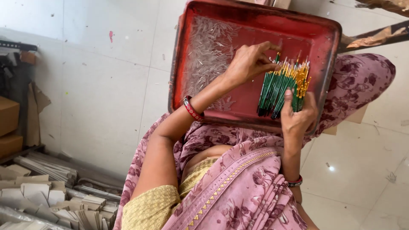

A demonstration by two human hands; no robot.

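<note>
Left hand (249, 63) pinching one green pen (277, 57) off the bundle of green pens (281, 87) — fingers clamped on it. Right hand (298, 117) bracing the bundle, thumb pressed down, inside a red tray (187, 51).

tray (324, 47): rests on the person's lap, above the floor (98, 106)
brushes (282, 87): bundled in the tray's right half
clear slivers (208, 51): heaped in the tray's left half
left hand (249, 64): on the bundle's left side
right hand (298, 119): at the tray's near rim, thumb on the bundle
cardboard pieces (47, 191): on the floor, far left of the person
</note>
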